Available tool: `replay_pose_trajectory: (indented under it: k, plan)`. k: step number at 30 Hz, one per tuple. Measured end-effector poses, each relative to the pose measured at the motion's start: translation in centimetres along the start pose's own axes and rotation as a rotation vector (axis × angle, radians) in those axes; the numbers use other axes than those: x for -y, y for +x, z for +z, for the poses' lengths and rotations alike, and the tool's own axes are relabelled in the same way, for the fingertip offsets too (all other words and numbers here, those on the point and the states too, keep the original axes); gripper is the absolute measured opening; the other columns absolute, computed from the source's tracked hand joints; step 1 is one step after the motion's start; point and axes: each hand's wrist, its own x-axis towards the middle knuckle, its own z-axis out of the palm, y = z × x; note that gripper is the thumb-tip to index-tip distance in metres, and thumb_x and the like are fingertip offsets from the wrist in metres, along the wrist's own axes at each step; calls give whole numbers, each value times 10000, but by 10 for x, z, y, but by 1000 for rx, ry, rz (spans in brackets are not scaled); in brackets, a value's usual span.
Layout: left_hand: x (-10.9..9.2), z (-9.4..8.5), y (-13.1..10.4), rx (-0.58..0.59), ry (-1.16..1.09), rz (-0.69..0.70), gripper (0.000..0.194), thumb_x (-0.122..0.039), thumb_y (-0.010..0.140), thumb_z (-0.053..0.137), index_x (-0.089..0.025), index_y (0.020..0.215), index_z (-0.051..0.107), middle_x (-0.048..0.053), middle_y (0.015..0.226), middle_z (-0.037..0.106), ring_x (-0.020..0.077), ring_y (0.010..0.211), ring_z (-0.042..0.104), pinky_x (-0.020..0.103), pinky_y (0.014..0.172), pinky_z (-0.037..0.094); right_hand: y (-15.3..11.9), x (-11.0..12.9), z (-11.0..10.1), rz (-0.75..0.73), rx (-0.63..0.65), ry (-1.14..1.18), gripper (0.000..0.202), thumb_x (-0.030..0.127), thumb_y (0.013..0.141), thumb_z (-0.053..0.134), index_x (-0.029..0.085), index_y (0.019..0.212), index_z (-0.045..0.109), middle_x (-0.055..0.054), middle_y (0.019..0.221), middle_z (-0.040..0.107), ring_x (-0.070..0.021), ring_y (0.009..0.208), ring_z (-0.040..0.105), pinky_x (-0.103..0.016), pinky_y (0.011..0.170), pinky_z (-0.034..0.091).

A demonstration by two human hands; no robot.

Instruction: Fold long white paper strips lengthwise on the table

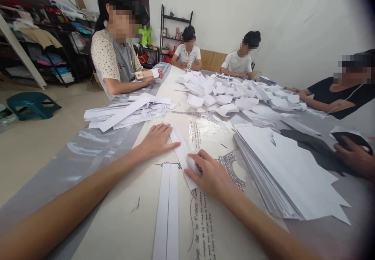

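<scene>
We've got 1 white paper strip in work, lying at a slant on the table between our two hands. Left hand is released: palm down, fingers spread, fingertips at the strip's far end, thumb reaching over it. Right hand is bent over the near half, thumb and forefinger on the paper — can't tell if it's pinched or only pressed.

Counts: 1 flat white piece nearer us, long and straight-edged, split lengthwise by a thin dark line; can't tell if that's two strips or one. 1 loose pile of long strips beyond the left hand. 1 big heap of bent, creased paper further out, too many to count. 1 thick stack of smooth sheets on the right, with a jagged, pointed near edge.

Cloth is cream with line-drawn towers and script, grey glossy borders. 4 people round the table, plus 1 more hand at the right edge by a black object. 1 green stool on the floor — smooth, looks plastic.
</scene>
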Motion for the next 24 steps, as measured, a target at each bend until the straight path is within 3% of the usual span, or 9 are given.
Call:
replay_pose_trajectory:
  k: [2, 6, 9, 12, 14, 16, 19, 24]
  plan:
    - [-5, -3, -2, -27, 60, -13, 670, -732, 934, 388, -160, 1236, 563, 176, 1399, 551, 366, 1318, 464, 508, 1106, 324, 2, -5, 2, 71, -5, 57, 295, 392, 929, 598, 205, 1157, 586, -70, 1048, 603, -177, 742, 597, -272, 575, 405]
    - [-14, -9, -5, -66, 141, -67, 618, -719, 918, 448, -141, 1073, 601, 203, 1223, 616, 408, 1236, 504, 555, 1110, 292, 6, -16, 2, 126, 3, 158, 278, 371, 924, 569, 203, 1146, 556, -96, 1087, 634, -236, 921, 623, -311, 675, 451]
    - [-13, -10, -6, -104, 124, -40, 609, -690, 929, 463, -146, 1175, 581, 202, 1320, 569, 417, 1294, 454, 600, 1154, 208, 10, -23, -2, 153, 77, 262, 181, 385, 912, 552, 217, 982, 552, -44, 921, 643, -190, 753, 584, -286, 604, 400]
    - [-5, -8, -4, -104, 56, 171, 483, -548, 1014, 416, -198, 1334, 514, 147, 1448, 491, 340, 1384, 383, 565, 1191, 178, 15, -30, -7, 110, 118, 294, 213, 362, 901, 532, 222, 758, 459, 26, 709, 530, -143, 616, 456, -269, 548, 301]
    - [1, -9, -3, -63, -37, 348, 389, -433, 1057, 379, -212, 1338, 531, 118, 1370, 546, 277, 1346, 426, 491, 1182, 243, 17, -33, -9, 82, 114, 291, 286, 344, 894, 530, 223, 693, 365, 45, 658, 445, -128, 586, 380, -272, 543, 258]
    - [6, -13, -1, -16, -143, 433, 343, -382, 1065, 380, -207, 1274, 590, 101, 1205, 612, 247, 1216, 513, 431, 1112, 344, 18, -36, -11, 76, 111, 298, 315, 335, 894, 526, 224, 685, 317, 50, 654, 405, -125, 583, 345, -276, 545, 243]
    - [11, -24, 1, 118, -297, 440, 284, -372, 1048, 443, -207, 1149, 651, 72, 1040, 639, 225, 1056, 572, 364, 971, 428, 17, -39, -11, 54, 89, 308, 294, 323, 901, 519, 223, 696, 332, 43, 686, 413, -132, 611, 349, -277, 557, 252]
    - [9, -50, 3, 404, -490, 419, 234, -417, 977, 583, -205, 914, 662, 27, 974, 661, 177, 914, 612, 275, 806, 447, 18, -43, -10, -45, 26, 308, 337, 281, 895, 535, 219, 673, 289, 38, 687, 377, -137, 631, 324, -281, 580, 259]
